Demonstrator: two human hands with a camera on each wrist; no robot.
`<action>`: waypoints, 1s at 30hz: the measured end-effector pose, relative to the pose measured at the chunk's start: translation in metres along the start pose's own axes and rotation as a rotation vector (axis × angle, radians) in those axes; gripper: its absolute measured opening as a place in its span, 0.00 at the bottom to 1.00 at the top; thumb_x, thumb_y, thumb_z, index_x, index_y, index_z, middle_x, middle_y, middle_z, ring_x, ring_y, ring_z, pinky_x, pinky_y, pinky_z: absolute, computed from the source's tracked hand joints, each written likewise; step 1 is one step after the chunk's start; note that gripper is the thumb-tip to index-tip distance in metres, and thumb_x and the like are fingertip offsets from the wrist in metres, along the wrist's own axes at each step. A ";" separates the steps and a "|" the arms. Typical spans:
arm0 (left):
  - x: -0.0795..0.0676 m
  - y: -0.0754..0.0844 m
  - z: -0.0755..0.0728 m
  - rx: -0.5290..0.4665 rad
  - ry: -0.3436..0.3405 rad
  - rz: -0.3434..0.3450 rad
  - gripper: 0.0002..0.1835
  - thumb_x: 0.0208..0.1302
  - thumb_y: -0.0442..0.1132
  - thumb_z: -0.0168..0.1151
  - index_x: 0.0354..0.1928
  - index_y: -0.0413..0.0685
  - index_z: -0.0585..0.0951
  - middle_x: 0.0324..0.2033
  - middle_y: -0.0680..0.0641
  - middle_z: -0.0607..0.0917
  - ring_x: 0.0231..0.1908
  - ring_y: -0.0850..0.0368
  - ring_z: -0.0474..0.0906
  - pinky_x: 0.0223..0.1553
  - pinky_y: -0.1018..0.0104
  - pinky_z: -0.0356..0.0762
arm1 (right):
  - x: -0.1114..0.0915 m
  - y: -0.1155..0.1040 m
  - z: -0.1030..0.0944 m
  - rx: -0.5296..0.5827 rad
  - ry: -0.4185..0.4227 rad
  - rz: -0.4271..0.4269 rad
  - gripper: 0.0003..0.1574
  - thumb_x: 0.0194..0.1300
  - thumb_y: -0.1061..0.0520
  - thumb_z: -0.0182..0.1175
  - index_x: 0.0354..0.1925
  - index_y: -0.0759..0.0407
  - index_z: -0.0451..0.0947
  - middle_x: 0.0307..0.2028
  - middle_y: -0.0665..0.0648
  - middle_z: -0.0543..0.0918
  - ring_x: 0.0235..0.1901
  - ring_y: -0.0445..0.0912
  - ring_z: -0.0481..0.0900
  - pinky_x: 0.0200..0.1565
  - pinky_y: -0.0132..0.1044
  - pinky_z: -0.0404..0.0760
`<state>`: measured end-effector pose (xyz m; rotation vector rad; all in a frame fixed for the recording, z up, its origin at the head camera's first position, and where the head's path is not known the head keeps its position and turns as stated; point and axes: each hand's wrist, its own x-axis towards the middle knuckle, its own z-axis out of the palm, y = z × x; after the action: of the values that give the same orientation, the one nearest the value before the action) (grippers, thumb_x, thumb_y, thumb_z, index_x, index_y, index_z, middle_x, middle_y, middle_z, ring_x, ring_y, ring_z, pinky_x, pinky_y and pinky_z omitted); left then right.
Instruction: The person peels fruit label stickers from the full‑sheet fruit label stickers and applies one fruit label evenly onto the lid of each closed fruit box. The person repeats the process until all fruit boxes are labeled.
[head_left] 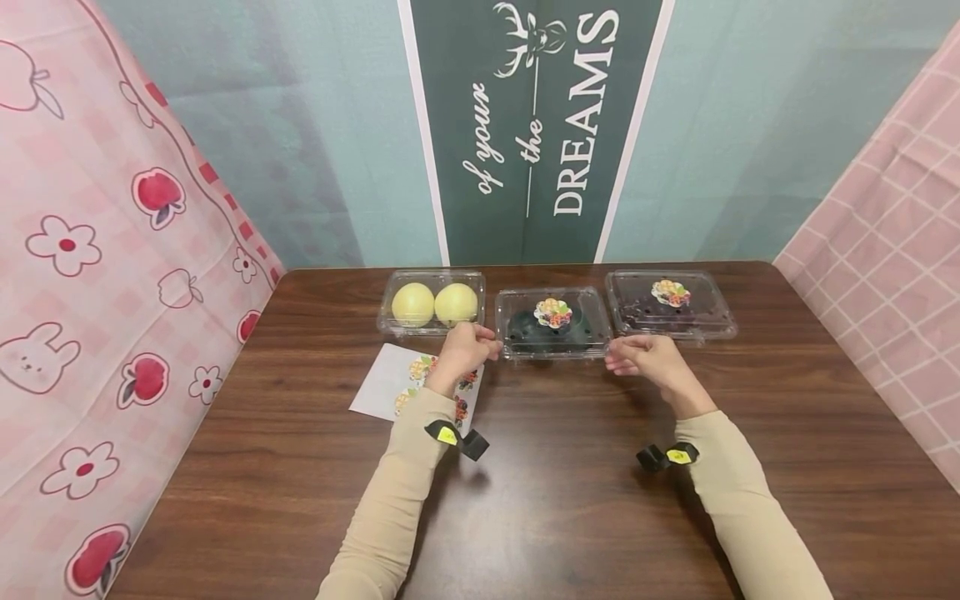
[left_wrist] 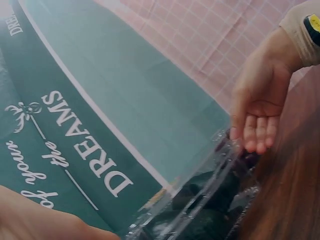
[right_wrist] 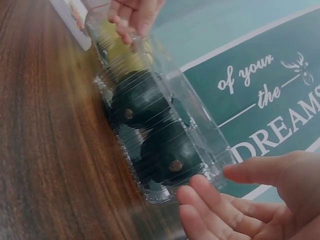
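Note:
A clear plastic fruit box [head_left: 592, 337] stands at the back middle of the table, its lid closed. Inside it lie two dark round fruits [right_wrist: 167, 152] with brown stem spots, and a fruit-picture sticker [head_left: 552, 314] is on its lid. My left hand [head_left: 462, 354] pinches the box's left end at the rim. At the opposite end, the thumb and fingers of my right hand [head_left: 651, 360] hold the right front corner. A white sticker sheet [head_left: 378, 387] with fruit stickers lies partly hidden under my left wrist.
To the left stands another clear box [head_left: 386, 321] with two yellow round fruits [head_left: 413, 305]. On the right is a closed clear box [head_left: 708, 321] of dark fruit, with a similar sticker [head_left: 671, 292] on top. A cloth backdrop [head_left: 315, 167] rises behind the brown wooden table [head_left: 570, 517].

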<state>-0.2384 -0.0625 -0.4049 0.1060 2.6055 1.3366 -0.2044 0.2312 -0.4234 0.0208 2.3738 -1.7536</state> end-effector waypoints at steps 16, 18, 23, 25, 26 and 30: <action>0.000 0.001 0.000 -0.138 -0.056 -0.065 0.13 0.62 0.34 0.63 0.47 0.33 0.81 0.36 0.36 0.89 0.41 0.46 0.87 0.36 0.70 0.78 | 0.001 -0.002 0.002 0.053 -0.024 0.073 0.32 0.73 0.57 0.50 0.58 0.87 0.63 0.22 0.40 0.85 0.26 0.32 0.85 0.36 0.28 0.85; 0.002 0.001 0.002 -0.153 -0.033 -0.072 0.14 0.63 0.34 0.62 0.48 0.33 0.81 0.37 0.36 0.89 0.41 0.46 0.87 0.35 0.71 0.78 | 0.002 -0.001 0.004 0.081 -0.008 0.071 0.33 0.73 0.56 0.50 0.58 0.87 0.62 0.21 0.40 0.85 0.26 0.32 0.85 0.36 0.28 0.85; 0.004 0.001 0.007 -0.166 0.034 -0.065 0.14 0.65 0.35 0.60 0.48 0.32 0.81 0.38 0.36 0.89 0.39 0.47 0.88 0.29 0.78 0.74 | 0.005 0.002 0.009 0.125 0.034 0.066 0.34 0.73 0.53 0.51 0.57 0.87 0.64 0.19 0.39 0.84 0.24 0.32 0.84 0.34 0.28 0.85; 0.005 0.001 0.009 -0.163 0.062 -0.061 0.14 0.65 0.35 0.60 0.48 0.33 0.81 0.38 0.37 0.89 0.38 0.48 0.89 0.28 0.79 0.72 | 0.006 0.004 0.011 0.145 0.051 0.064 0.33 0.73 0.52 0.50 0.54 0.86 0.65 0.19 0.39 0.84 0.24 0.32 0.85 0.34 0.28 0.85; 0.005 0.001 0.011 -0.161 0.075 -0.059 0.14 0.65 0.35 0.60 0.48 0.33 0.81 0.37 0.37 0.89 0.37 0.48 0.89 0.27 0.80 0.71 | 0.006 0.004 0.012 0.154 0.057 0.061 0.32 0.73 0.52 0.50 0.53 0.85 0.66 0.18 0.39 0.84 0.24 0.33 0.85 0.34 0.28 0.85; 0.007 0.001 0.014 -0.154 0.124 -0.045 0.14 0.65 0.36 0.60 0.48 0.33 0.82 0.36 0.37 0.89 0.37 0.47 0.89 0.24 0.81 0.68 | 0.009 0.008 0.016 0.202 0.086 0.042 0.29 0.74 0.52 0.50 0.49 0.82 0.69 0.18 0.40 0.84 0.23 0.33 0.85 0.33 0.28 0.85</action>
<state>-0.2418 -0.0501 -0.4129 -0.0610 2.5741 1.5684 -0.2101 0.2178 -0.4364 0.1774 2.2238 -2.0029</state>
